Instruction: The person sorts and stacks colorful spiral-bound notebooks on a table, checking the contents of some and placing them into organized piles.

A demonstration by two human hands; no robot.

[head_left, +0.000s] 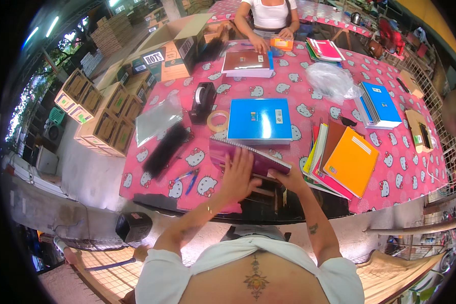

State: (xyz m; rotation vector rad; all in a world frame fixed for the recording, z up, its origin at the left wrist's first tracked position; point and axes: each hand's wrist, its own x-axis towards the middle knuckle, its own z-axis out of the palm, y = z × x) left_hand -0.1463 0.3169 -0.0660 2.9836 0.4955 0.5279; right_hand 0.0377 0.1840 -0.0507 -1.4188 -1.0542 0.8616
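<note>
A purple spiral notebook (222, 152) is tilted up at the near edge of the table, its coil along the far side. My left hand (239, 175) lies on its cover with the fingers stretched out. At the notebook's right end, my right hand (290, 179) grips the edge, thumb on top and the other fingers hidden. Just beyond lies a stack of blue spiral notebooks (258, 119). To the right, yellow, brown, pink and green notebooks are fanned out, an orange-yellow notebook (351, 161) uppermost.
Left of the notebooks are a tape dispenser (203, 103), a tape roll (218, 121), clear plastic sleeves (159, 120), black bristle-like strands (165, 150) and blue-handled pliers (191, 181). Crumpled plastic (332, 81) and another blue stack (379, 105) sit right. A co-worker (269, 15) handles notebooks opposite.
</note>
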